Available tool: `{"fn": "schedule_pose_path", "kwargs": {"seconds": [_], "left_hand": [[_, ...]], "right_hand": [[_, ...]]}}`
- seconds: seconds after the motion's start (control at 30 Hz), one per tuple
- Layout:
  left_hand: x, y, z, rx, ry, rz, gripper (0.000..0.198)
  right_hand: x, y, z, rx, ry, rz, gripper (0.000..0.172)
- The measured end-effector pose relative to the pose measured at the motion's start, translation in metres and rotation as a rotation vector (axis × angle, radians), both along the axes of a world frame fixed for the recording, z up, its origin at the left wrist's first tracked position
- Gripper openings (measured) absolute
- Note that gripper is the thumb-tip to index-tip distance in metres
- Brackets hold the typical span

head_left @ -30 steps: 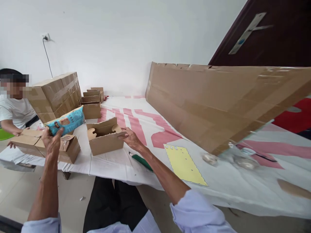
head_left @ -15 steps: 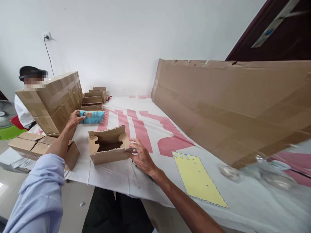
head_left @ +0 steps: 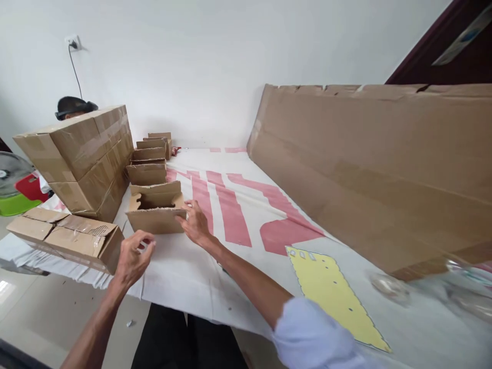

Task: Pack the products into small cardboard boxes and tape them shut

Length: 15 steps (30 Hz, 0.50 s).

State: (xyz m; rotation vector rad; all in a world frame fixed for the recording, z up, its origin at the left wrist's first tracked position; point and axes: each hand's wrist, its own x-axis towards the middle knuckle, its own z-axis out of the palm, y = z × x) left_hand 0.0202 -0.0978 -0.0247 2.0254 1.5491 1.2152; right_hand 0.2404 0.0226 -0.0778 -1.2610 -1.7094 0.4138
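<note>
Bright, even daylight over my table, soft at the edges.

The white wall point(head_left: 215, 61) and the pale table cover point(head_left: 192, 266) are evenly lit, with only faint shadows under my right hand point(head_left: 196, 224) and beside the small open box point(head_left: 156, 218). A patch of glare shines on the floor point(head_left: 5, 287) at lower left. My left hand point(head_left: 132, 254) is slightly motion-blurred, and my right sleeve point(head_left: 311, 338) is out of focus. The wide lens bends the big cardboard sheet point(head_left: 384, 169), and the clear things point(head_left: 388, 287) at the right edge smear.
</note>
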Motion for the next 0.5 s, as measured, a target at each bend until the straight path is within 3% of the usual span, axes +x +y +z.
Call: {"fn": "schedule_pose_path", "kwargs": {"seconds": [0.07,0.23,0.33,0.5], "left_hand": [[0.002,0.021,-0.025,-0.150,0.042,0.027,0.004],[-0.001,0.099,-0.063,-0.243,0.056,0.140,0.034],[-0.004,0.134,-0.073,-0.262,0.045,0.205,0.041],[-0.012,0.181,-0.079,-0.242,0.001,0.230,0.046]], "right_hand": [[-0.022,0.021,0.008,-0.052,-0.018,-0.040,0.020],[-0.047,0.037,0.019,-0.077,-0.044,-0.008,0.049],[-0.037,0.020,0.016,-0.046,-0.046,0.034,0.062],[0.002,-0.043,0.005,-0.042,-0.035,0.115,0.056]]}}
